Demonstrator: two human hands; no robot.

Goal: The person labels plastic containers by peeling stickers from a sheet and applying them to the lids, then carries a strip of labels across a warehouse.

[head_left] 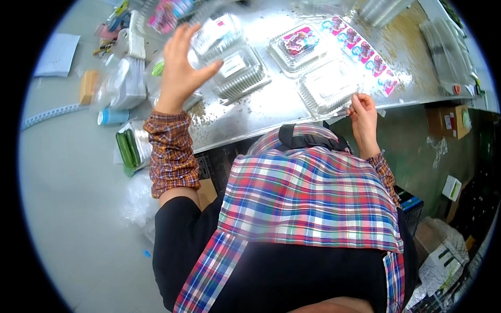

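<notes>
My left hand (183, 64) is raised with thumb and fingers spread, holding nothing, left of a stack of clear plastic clamshell boxes (240, 74) whose top bears a white label. My right hand (364, 111) has its fingers curled near the right edge of a clear clamshell box (328, 86); whether it holds something small cannot be told. Behind that box stands another clamshell (299, 45) with a pink and blue grape-picture sticker on its lid. A strip of similar stickers (364, 51) lies on the metal table to the right.
The metal table (227, 133) has its near edge at my apron. Stacked clear trays (385, 9) stand at the back right, plastic packs (446, 54) at the far right. To the left are a blue roll (113, 116), packed cucumbers (128, 148) and plastic bags.
</notes>
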